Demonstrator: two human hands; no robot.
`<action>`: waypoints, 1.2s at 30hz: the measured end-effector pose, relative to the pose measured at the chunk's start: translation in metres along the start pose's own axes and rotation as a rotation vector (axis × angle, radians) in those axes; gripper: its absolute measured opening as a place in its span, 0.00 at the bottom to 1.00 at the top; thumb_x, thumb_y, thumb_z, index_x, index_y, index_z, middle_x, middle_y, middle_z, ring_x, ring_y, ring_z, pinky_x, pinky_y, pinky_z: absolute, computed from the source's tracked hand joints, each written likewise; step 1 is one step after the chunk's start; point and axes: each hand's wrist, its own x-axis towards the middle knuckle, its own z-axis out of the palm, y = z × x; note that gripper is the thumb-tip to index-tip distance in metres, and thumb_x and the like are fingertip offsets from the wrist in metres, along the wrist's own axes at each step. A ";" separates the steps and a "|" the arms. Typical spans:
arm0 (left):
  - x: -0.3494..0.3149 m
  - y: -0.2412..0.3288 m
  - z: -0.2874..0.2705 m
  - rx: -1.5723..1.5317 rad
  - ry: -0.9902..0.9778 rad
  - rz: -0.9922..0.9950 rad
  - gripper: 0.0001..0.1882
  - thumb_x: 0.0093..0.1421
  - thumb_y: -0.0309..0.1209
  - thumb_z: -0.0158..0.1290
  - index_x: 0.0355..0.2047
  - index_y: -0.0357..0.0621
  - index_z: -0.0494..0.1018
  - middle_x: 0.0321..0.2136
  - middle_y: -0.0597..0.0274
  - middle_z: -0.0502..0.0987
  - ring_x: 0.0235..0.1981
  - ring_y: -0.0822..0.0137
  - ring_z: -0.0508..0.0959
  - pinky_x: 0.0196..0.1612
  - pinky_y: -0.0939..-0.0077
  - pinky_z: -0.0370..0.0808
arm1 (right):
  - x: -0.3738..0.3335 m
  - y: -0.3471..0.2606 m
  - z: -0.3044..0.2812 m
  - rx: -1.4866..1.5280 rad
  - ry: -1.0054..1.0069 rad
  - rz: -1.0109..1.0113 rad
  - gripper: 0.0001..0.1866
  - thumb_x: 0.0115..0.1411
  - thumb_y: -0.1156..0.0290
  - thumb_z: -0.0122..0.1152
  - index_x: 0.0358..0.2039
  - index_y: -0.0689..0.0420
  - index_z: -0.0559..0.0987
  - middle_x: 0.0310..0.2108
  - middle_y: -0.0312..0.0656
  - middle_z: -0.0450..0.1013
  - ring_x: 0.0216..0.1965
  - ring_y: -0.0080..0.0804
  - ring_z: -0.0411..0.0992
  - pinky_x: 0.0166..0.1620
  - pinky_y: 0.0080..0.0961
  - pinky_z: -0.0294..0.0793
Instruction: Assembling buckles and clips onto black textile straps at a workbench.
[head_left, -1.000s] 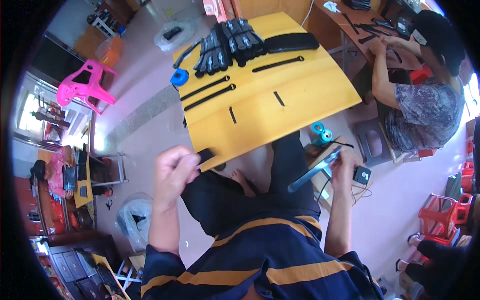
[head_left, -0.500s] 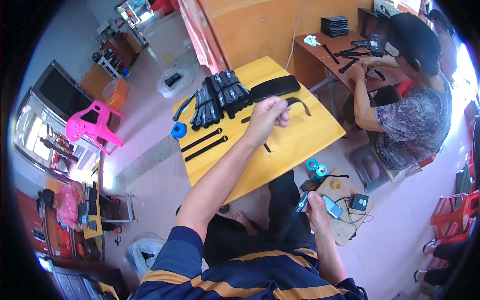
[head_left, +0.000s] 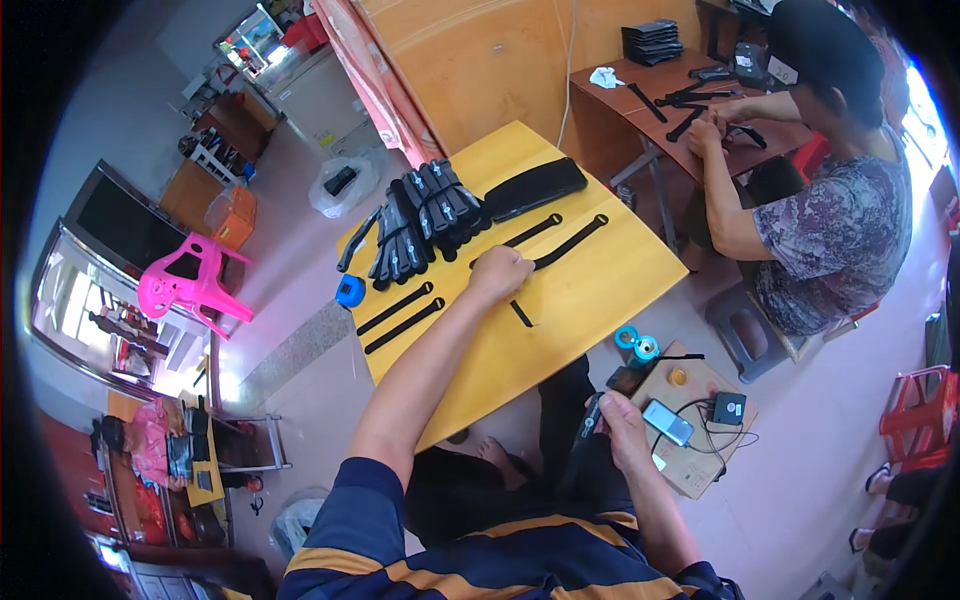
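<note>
My hands are well apart. Left hand, mid-frame: fingers curled at the near end of a black looped strap on the yellow tabletop; can't tell if they pinch it. Right hand, lower right of centre: closed on a dark strap above my lap. Second looped strap just beside the first. Strap bundles and black pouch upper centre, blue tape measure left table edge, phone on cardboard box lower right.
</note>
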 end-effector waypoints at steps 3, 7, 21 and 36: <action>0.012 0.004 0.002 0.075 -0.077 -0.068 0.17 0.57 0.41 0.54 0.20 0.40 0.79 0.19 0.55 0.81 0.23 0.59 0.82 0.33 0.64 0.79 | 0.003 -0.001 0.003 0.011 -0.011 -0.015 0.16 0.73 0.58 0.52 0.41 0.57 0.81 0.29 0.29 0.73 0.30 0.16 0.68 0.36 0.17 0.68; 0.010 0.010 0.003 0.294 0.021 -0.047 0.17 0.57 0.42 0.54 0.24 0.41 0.81 0.28 0.51 0.83 0.34 0.53 0.84 0.40 0.58 0.79 | 0.004 0.000 0.008 0.019 -0.039 -0.032 0.16 0.73 0.57 0.53 0.42 0.57 0.80 0.30 0.29 0.74 0.30 0.16 0.68 0.37 0.17 0.68; -0.227 -0.024 0.012 -0.441 -0.259 0.165 0.06 0.62 0.27 0.59 0.29 0.40 0.77 0.21 0.71 0.76 0.22 0.80 0.73 0.26 0.83 0.70 | -0.004 -0.001 0.050 -0.253 -0.127 -0.121 0.04 0.65 0.74 0.61 0.38 0.60 0.80 0.25 0.26 0.72 0.27 0.12 0.69 0.31 0.15 0.68; -0.296 -0.049 0.038 -0.666 -0.119 0.204 0.05 0.63 0.25 0.59 0.31 0.36 0.77 0.23 0.65 0.79 0.23 0.78 0.77 0.27 0.83 0.73 | -0.045 0.008 0.070 -0.234 -0.260 -0.196 0.09 0.64 0.72 0.67 0.43 0.60 0.81 0.31 0.30 0.75 0.30 0.12 0.70 0.33 0.12 0.69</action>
